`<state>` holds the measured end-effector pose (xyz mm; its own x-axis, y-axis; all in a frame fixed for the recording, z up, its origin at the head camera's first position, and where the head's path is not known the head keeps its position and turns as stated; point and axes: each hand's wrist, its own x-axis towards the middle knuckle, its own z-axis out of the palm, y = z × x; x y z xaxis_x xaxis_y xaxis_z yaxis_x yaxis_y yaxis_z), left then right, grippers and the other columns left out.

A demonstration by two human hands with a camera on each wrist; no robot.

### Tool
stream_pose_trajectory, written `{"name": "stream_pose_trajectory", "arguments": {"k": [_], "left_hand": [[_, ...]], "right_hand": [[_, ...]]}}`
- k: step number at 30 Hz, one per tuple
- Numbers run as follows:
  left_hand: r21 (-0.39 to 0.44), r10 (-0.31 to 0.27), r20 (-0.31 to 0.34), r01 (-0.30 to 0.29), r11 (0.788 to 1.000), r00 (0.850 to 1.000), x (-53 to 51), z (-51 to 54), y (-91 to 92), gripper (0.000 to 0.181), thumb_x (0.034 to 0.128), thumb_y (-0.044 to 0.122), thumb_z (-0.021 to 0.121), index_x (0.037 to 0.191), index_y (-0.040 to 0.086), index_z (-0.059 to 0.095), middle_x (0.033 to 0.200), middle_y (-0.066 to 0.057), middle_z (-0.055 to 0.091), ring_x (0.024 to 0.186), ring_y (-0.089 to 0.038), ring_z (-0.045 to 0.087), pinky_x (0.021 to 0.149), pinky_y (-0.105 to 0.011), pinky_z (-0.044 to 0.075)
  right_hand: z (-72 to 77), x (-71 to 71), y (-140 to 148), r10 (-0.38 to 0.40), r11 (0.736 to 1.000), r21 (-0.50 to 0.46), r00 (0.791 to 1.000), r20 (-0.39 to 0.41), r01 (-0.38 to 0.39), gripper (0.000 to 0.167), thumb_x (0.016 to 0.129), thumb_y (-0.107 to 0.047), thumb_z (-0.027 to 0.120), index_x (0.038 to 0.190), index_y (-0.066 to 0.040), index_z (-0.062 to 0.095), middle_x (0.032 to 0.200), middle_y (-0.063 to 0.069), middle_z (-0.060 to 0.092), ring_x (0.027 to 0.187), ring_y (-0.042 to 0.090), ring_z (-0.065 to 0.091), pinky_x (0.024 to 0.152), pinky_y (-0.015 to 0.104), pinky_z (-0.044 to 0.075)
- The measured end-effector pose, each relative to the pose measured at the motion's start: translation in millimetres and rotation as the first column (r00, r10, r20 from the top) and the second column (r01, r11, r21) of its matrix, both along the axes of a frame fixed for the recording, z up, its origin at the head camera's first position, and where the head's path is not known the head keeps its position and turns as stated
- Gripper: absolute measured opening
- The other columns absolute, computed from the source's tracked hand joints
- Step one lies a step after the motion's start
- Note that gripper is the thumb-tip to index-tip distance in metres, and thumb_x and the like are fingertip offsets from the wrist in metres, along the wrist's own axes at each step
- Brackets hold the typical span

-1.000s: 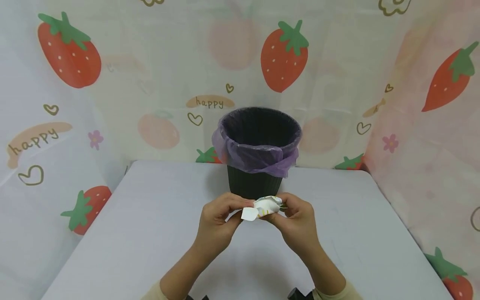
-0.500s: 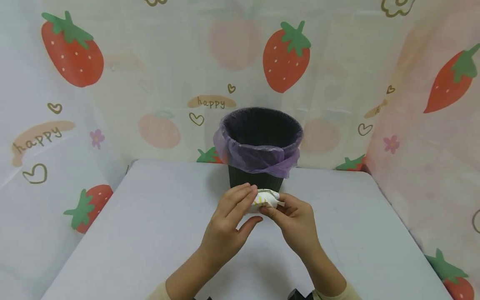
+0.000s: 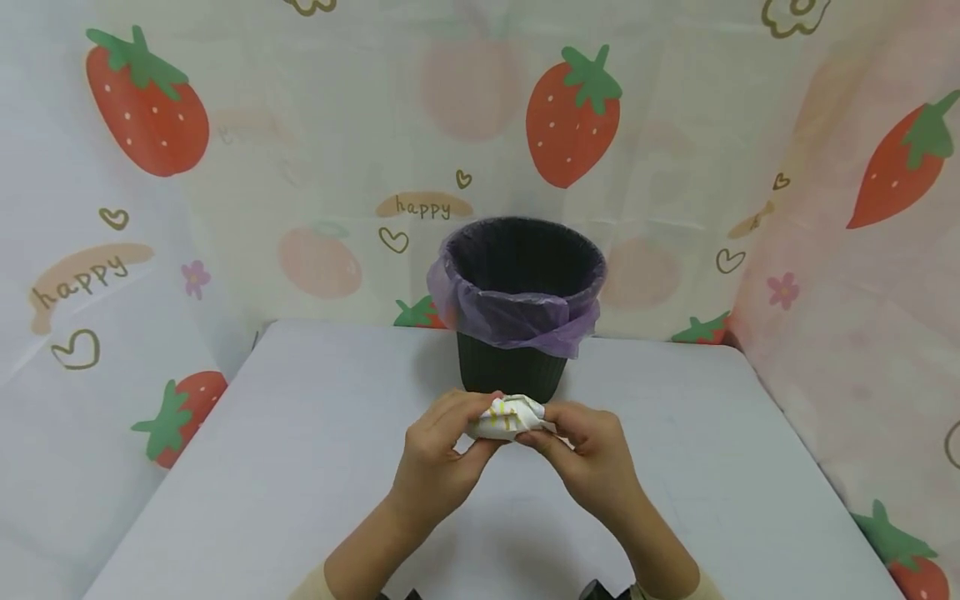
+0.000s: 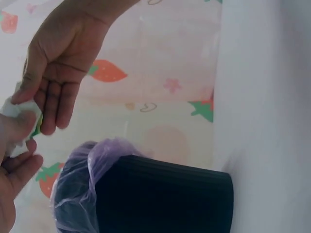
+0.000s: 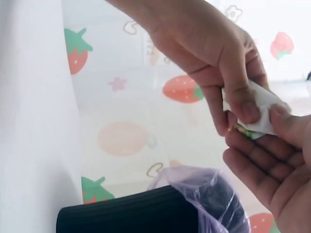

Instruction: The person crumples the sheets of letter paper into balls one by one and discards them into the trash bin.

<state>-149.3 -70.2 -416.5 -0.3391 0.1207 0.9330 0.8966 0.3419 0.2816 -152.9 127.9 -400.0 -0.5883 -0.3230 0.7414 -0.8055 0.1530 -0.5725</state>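
A small crumpled white paper packet [image 3: 510,417] with yellow and green print is held up between both hands, above the table. My left hand [image 3: 435,458] pinches its left end between thumb and fingers, while my right hand [image 3: 592,450] pinches its right end. In the left wrist view the packet [image 4: 24,109] lies at the left edge, between my right hand [image 4: 68,58] above and my left hand [image 4: 9,174] below. The right wrist view shows its creased paper [image 5: 265,114] under both thumbs. Fingers cover much of the packet.
Behind the hands stands a black trash bin [image 3: 510,367] lined with a purple plastic bag [image 3: 517,321] folded over its rim. The table [image 3: 337,433] is white. A strawberry-printed curtain [image 3: 337,125] hangs around the back and sides.
The packet has been turned in the hands, with its printed side now showing more. My left hand lifted its fingers over the packet, then came back to pinch it.
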Motion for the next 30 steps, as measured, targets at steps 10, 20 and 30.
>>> {"name": "stream_pose_trajectory", "arguments": {"k": [10,20,30], "left_hand": [[0.165,-0.297,0.318,0.256,0.953,0.901,6.6,11.8,-12.3,0.024,0.0814,-0.007,0.082,0.102,0.004,0.076,0.098,-0.009,0.077,0.086,-0.018,0.072,0.077,-0.029,0.062],[-0.146,-0.201,0.375,0.272,0.951,0.905,2.0,22.3,-34.1,0.043,0.0841,0.008,0.083,0.125,0.016,0.072,0.127,0.0,0.062,0.124,-0.02,0.052,0.103,-0.032,0.049],[-0.344,0.13,0.199,-0.055,0.937,0.971,5.4,21.3,-26.2,0.082,0.0852,0.009,0.083,0.156,0.015,0.044,0.116,-0.007,0.041,0.11,-0.02,0.038,0.087,-0.027,0.039]], "right_hand": [[10.5,1.3,12.5,0.17,0.985,0.005,0.983,0.074,-0.171,0.016,0.083,-0.001,0.081,0.098,0.0,0.077,0.091,0.006,0.076,0.077,0.007,0.067,0.065,0.022,0.059],[11.7,-20.5,34.2,0.585,0.794,-0.123,0.694,0.419,-0.595,0.061,0.096,-0.012,0.072,0.145,0.012,0.045,0.137,0.009,0.064,0.115,0.018,0.067,0.089,0.027,0.058],[11.3,-14.3,24.8,0.451,0.885,-0.08,0.8,0.396,-0.459,0.06,0.089,0.003,0.076,0.144,0.003,0.053,0.137,0.013,0.063,0.112,0.02,0.068,0.092,0.032,0.059]]}}
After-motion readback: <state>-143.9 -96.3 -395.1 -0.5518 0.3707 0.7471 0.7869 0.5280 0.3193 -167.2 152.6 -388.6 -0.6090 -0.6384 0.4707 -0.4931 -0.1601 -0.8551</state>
